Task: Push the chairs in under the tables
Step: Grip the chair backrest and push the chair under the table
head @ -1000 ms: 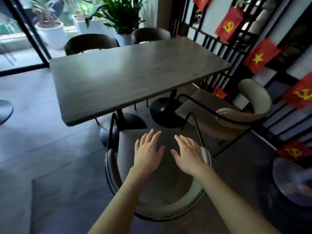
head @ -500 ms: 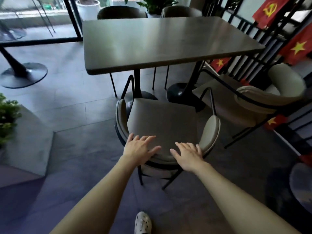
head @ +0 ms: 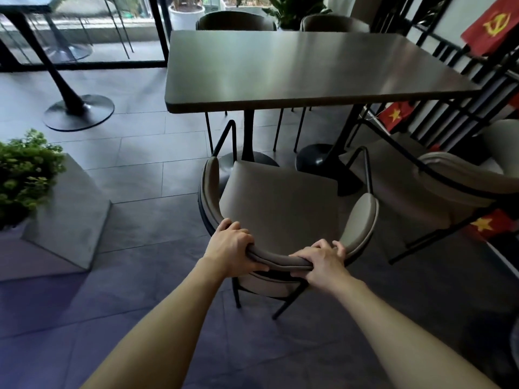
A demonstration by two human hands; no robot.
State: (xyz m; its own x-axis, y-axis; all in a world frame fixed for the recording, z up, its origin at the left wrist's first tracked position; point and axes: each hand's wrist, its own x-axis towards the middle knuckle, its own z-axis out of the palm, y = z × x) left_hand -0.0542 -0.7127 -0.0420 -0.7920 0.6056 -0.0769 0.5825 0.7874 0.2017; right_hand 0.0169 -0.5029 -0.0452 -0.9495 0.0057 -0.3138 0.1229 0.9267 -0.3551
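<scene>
Both hands, left (head: 230,249) & right (head: 323,262), fingers clamped on chair (head: 280,203) back. Chair's clear of table (head: 295,68), not pushed yet. 2nd chair (head: 438,189) on right also out; far two look tucked in.

This looks like a café or restaurant dining area. A dark table (head: 295,68) on pedestal bases has matching padded chairs (head: 280,203) on both sides, and another pedestal table (head: 70,108) stands nearby on the tiled floor (head: 140,169). Potted plants (head: 25,169) and small red flags (head: 488,23) on a black railing (head: 477,88) decorate it.
</scene>
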